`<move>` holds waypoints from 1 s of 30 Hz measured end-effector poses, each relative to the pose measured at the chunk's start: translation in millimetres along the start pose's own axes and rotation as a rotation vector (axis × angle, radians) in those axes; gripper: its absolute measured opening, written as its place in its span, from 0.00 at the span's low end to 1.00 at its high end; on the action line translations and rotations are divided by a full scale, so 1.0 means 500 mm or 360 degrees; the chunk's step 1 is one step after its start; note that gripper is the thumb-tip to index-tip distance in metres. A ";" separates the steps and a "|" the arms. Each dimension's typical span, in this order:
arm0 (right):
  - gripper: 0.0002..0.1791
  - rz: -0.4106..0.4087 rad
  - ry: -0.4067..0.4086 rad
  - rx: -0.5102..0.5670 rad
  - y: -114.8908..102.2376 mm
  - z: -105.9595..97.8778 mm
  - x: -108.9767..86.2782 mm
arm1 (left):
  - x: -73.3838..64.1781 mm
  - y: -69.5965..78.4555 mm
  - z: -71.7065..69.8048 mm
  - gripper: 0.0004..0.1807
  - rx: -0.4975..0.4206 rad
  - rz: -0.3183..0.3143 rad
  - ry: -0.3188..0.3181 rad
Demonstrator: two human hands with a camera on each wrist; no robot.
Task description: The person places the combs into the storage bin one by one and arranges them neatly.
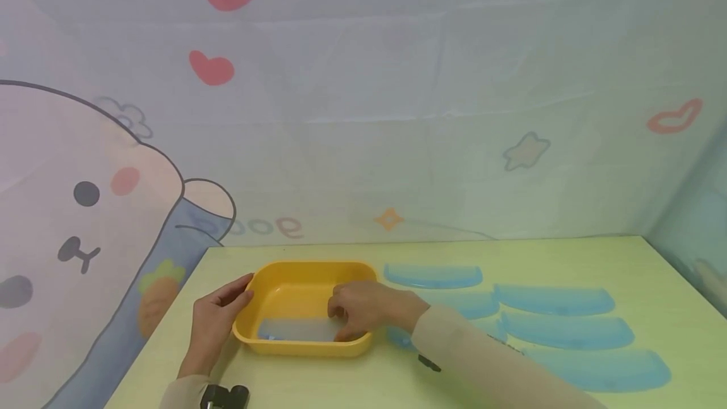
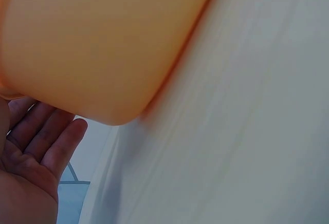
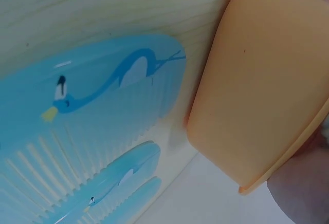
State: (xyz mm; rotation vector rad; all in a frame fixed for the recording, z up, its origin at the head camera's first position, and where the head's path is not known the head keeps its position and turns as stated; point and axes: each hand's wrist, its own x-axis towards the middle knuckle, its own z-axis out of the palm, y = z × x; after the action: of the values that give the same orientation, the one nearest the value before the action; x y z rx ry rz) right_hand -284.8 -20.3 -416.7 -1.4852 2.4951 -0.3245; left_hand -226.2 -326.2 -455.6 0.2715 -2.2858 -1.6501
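A yellow plastic tray point(image 1: 307, 349) stands on the table, with a translucent pale-blue comb point(image 1: 298, 329) inside along its near wall. My right hand point(image 1: 363, 309) reaches in over the tray's right side. Its curled fingers and thumb pinch the comb's right end; the contact is partly hidden. At the tray's left end, my left hand point(image 1: 214, 317) rests against the outside with fingers fairly straight. In the left wrist view its fingers point(image 2: 51, 134) lie beside the tray wall point(image 2: 103, 54). The right wrist view shows a blue comb point(image 3: 103, 80) with a bird picture, just beside the tray.
Several blue combs lie on the pale yellow table right of the tray, among them a far comb point(image 1: 433, 276), a middle comb point(image 1: 568, 331) and a near comb point(image 1: 602, 371). My right forearm point(image 1: 483, 352) passes over some. A printed cloth point(image 1: 363, 112) hangs behind the table.
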 end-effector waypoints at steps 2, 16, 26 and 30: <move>0.20 -0.0013 0.0003 0.0014 0.000 0.000 0.000 | 0.001 0.000 0.001 0.22 -0.0001 -0.0007 0.0004; 0.19 -0.0034 0.0111 0.0226 0.016 0.003 -0.003 | 0.001 0.001 0.001 0.22 0.0011 -0.0016 0.0008; 0.20 -0.0159 0.0390 0.0440 0.028 -0.034 -0.061 | 0.004 -0.004 0.002 0.22 0.0002 -0.0038 0.0006; 0.19 -0.0185 0.0533 0.0436 0.035 -0.048 -0.096 | 0.006 -0.006 0.001 0.23 0.0003 -0.0051 0.0005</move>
State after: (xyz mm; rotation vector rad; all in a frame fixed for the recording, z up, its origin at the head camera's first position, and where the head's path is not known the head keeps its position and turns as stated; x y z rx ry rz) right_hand -284.3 31.9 -395.6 -1.5692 2.4741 -0.9659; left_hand -229.2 -327.7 -458.3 0.3125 -2.2925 -1.6618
